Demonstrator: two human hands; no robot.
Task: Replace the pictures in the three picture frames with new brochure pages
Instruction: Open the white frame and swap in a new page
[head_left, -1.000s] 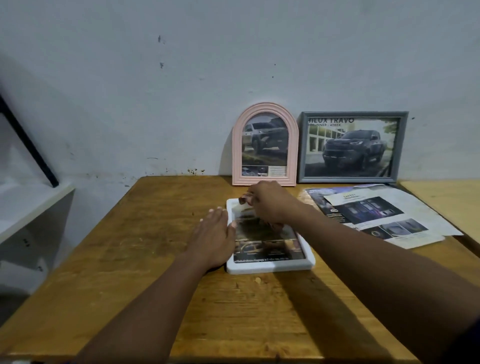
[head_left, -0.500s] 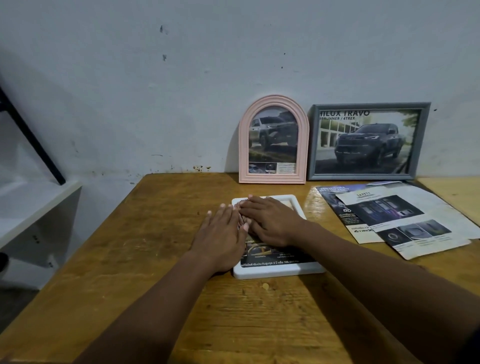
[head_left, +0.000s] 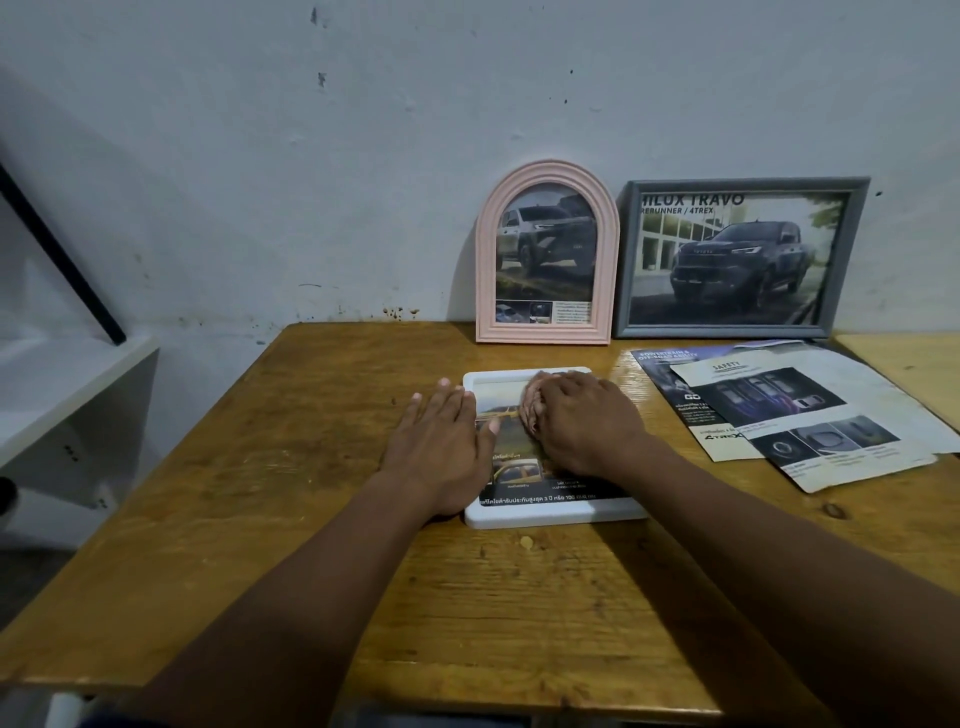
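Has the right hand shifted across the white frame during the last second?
Yes. The right hand has drawn back from the far-left corner of the white frame toward its middle, and now rests on the brochure page.

**Light:** dim, cool, indoor; we find no lamp in view.
**Direction:** shadows fall leftward, so we place the source to the right and above.
**Shadows:** we note a soft one left of the pink frame (head_left: 548, 249) on the wall (head_left: 260, 156), and broad dark ones on the table (head_left: 311, 467).
**Glare:** we log a pale sheen on the table beside the brochures (head_left: 779, 410), and a faint haze across the grey frame (head_left: 737, 257).
**Exposure:** the forearms (head_left: 291, 597) go nearly black.
**Sharpness:** the centre is fair; small print is soft.
**Distortion:** wide-angle; we see the table edges splay and the shelf (head_left: 62, 395) stretch.
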